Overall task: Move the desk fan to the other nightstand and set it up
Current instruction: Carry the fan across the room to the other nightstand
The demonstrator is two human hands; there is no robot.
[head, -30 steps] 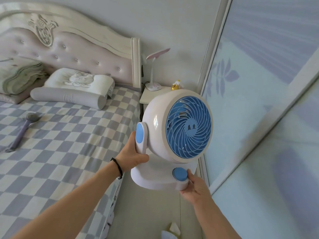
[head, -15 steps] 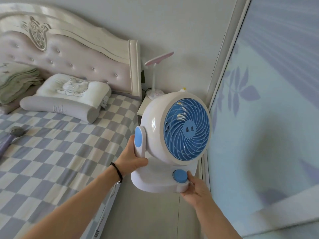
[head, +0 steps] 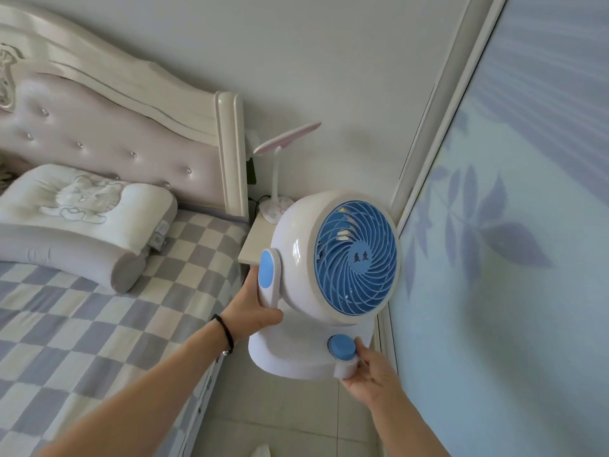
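Observation:
I hold a white desk fan point(head: 296, 245) with a blue grille and blue knob in the air, above the floor gap between bed and wardrobe. My left hand point(head: 253, 308) grips its left side bracket. My right hand point(head: 369, 374) holds the right front of its round base, by the blue knob. Just behind the fan is the white nightstand point(head: 255, 249), partly hidden by the fan body. The fan faces me, tilted slightly.
A pink-headed desk lamp point(head: 280, 179) stands on the nightstand with a black cord by it. The bed point(head: 82, 324) with checked cover, pillow point(head: 82, 209) and tufted headboard point(head: 115, 136) fills the left. A sliding wardrobe door point(head: 510, 258) with leaf print closes the right.
I have walked closer to the nightstand with the fan; the lamp and headboard look larger and nearer. Both hands keep the same hold.

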